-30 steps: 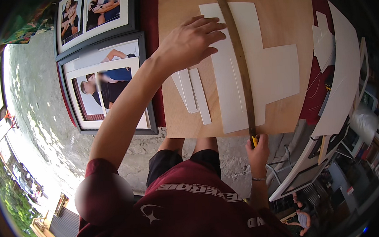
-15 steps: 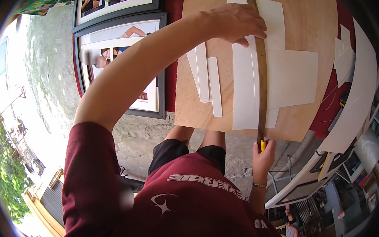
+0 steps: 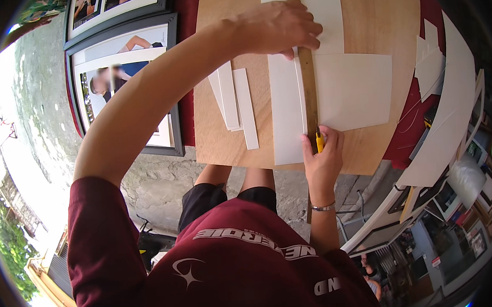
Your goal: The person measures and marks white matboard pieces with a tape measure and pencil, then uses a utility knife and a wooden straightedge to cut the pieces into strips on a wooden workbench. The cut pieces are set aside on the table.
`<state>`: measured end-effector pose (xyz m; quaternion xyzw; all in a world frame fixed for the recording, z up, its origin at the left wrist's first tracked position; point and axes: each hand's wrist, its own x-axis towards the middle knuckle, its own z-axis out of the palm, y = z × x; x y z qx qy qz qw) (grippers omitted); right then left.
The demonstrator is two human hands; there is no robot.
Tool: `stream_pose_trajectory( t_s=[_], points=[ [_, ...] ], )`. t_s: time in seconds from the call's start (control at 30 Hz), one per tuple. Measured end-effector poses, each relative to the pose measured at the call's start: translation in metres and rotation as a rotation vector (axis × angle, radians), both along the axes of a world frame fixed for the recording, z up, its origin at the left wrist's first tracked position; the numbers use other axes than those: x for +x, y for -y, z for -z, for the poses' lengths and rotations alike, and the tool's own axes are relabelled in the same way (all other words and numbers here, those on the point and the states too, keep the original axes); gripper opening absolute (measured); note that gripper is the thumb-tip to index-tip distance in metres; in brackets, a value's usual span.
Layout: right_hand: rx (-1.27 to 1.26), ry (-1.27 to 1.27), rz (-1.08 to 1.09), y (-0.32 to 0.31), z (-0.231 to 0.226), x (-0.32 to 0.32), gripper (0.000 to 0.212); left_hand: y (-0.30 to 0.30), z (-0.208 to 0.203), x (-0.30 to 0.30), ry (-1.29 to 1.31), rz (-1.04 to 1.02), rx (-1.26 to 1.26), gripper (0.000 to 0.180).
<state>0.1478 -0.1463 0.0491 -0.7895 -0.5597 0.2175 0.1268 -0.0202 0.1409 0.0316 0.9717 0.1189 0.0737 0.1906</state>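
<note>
Lining up the straightedge seems to be the step in hand: the left hand (image 3: 283, 30) spans the metal ruler (image 3: 309, 88) over white card (image 3: 286, 109) on the wooden board (image 3: 364, 149), whether clamping or pressing I cannot tell; the right hand (image 3: 324, 154) is closed around a yellow cutter (image 3: 320, 144). The next move calls for steady alignment.

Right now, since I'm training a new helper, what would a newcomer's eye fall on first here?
Probably the yellow cutter in the right hand, beside the long ruler near the wooden board's lower edge. Next come the left hand, laid across the ruler farther up, and the bright white sheets beneath it. To the left, dark picture frames stand out against red.
</note>
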Motion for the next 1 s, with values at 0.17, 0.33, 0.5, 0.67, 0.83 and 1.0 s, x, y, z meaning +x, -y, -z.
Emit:
stream_pose_trajectory(
  t_s=[0.17, 0.33, 0.5, 0.67, 0.83, 1.0],
  points=[
    [0.020, -0.005, 0.004, -0.002, 0.005, -0.003, 0.036, 0.013, 0.007, 0.008, -0.074, 0.109, 0.017, 0.017],
    [0.030, 0.007, 0.009, 0.002, 0.008, -0.003, 0.034, 0.011, 0.011, 0.009, 0.000, 0.153, 0.112, 0.011],
    [0.047, 0.006, -0.004, 0.003, 0.010, -0.002, 0.032, 0.011, 0.007, 0.011, -0.021, 0.186, 0.179, 0.013],
    [0.048, 0.020, -0.008, 0.005, 0.011, -0.002, 0.033, 0.010, 0.007, 0.014, -0.025, 0.208, 0.236, 0.013],
    [0.055, 0.013, 0.002, 0.006, 0.011, -0.004, 0.033, 0.008, 0.008, 0.014, 0.003, 0.197, 0.141, 0.014],
    [0.035, 0.013, 0.006, 0.006, 0.012, -0.004, 0.033, 0.001, -0.002, 0.021, -0.236, 0.227, -0.068, 0.014]
  ],
)
